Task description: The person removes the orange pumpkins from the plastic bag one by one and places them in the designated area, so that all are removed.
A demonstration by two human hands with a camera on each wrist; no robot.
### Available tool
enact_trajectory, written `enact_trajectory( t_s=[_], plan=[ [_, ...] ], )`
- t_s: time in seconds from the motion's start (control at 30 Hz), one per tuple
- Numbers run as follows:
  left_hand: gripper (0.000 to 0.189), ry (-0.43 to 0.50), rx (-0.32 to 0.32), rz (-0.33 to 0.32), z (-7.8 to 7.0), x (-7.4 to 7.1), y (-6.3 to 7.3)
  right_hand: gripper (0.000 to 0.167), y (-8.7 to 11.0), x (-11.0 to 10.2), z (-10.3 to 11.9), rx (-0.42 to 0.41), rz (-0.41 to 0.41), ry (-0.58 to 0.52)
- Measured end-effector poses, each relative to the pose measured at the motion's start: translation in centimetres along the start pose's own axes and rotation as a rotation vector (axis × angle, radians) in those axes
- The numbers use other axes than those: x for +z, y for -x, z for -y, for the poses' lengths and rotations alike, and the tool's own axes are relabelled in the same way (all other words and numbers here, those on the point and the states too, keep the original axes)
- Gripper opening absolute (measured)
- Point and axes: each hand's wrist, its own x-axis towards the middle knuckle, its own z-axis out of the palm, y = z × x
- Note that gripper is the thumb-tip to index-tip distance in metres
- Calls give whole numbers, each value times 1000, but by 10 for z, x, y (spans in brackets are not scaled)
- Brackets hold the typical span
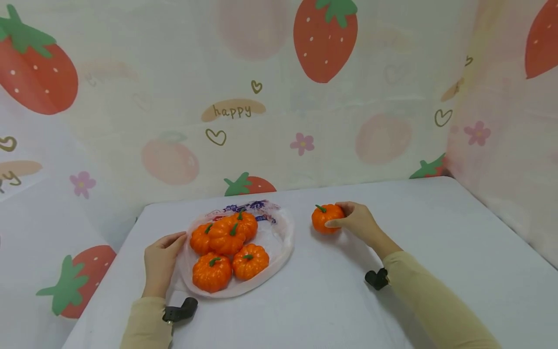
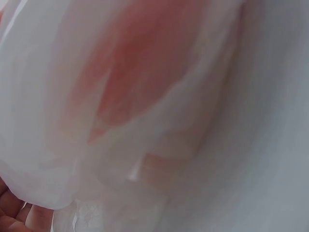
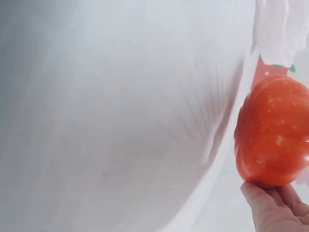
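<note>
A thin whitish plastic bag (image 1: pixel 286 237) lies spread wide on the left half of the table, blue and red print at its back edge. Several small orange pumpkins (image 1: pixel 211 272) with green stems sit inside it. My left hand (image 1: pixel 160 261) pinches the bag's left rim between thumb and fingers. In the left wrist view the translucent bag (image 2: pixel 38 145) fills most of the picture, with blurred red-orange showing through. Right of the bag, my right hand (image 1: pixel 357 223) grips another pumpkin (image 1: pixel 323 220) from its right side. That pumpkin (image 3: pixel 273 130) also shows in the right wrist view, fingers beneath it.
A white cloth covers the table (image 1: pixel 331 300). Behind it hangs a backdrop (image 1: pixel 331 111) printed with strawberries, hearts and flowers, and a similar sheet (image 1: pixel 501 160) borders the right side. Each wrist wears a black camera mount (image 1: pixel 180 310).
</note>
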Motion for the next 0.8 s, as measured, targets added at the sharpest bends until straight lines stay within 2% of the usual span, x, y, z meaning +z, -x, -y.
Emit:
enact_trajectory(
  t_s=[0.4,0.8],
  plan=[
    [46,1,7,-4,0,1,0,78,1,4,-1,11,34,58],
    [46,-13,-1,9,-1,0,0,79,2,-4,-3,24,96,91]
  ],
)
